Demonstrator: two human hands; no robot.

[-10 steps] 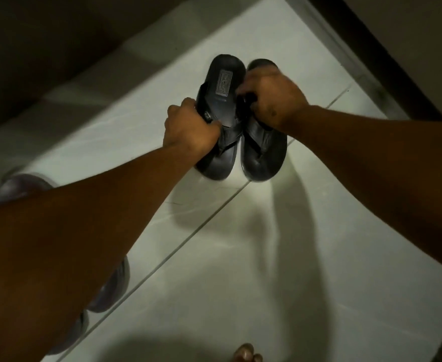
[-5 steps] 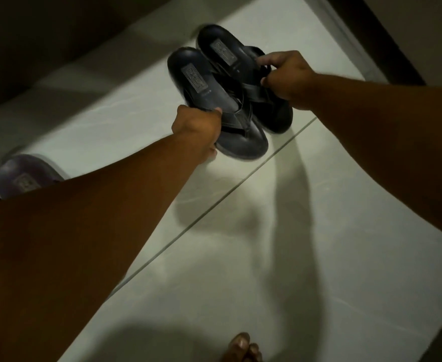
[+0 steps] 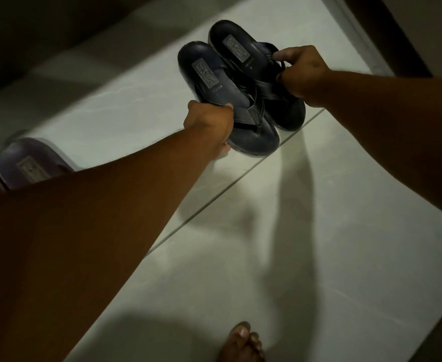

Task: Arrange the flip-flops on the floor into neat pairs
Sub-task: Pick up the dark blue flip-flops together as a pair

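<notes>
Two black flip-flops lie side by side, heels pointing up-left, over the pale tiled floor (image 3: 306, 257). My left hand (image 3: 209, 121) grips the left black flip-flop (image 3: 214, 82) at its near edge by the strap. My right hand (image 3: 300, 71) holds the right black flip-flop (image 3: 243, 56) by its strap. Their sides touch. At the far left, two purple flip-flops (image 3: 29, 163) rest on the floor, mostly hidden behind my left forearm.
A dark wall runs along the upper left, and a dark doorway edge (image 3: 387, 35) crosses the upper right. A bare foot (image 3: 243, 343) shows at the bottom. A grout line (image 3: 214, 207) cuts diagonally across the tiles.
Both hands have swung the black pair from pointing upward to slanting up-left and shifted it slightly away. The view tilted, showing more of the purple flip-flops.
</notes>
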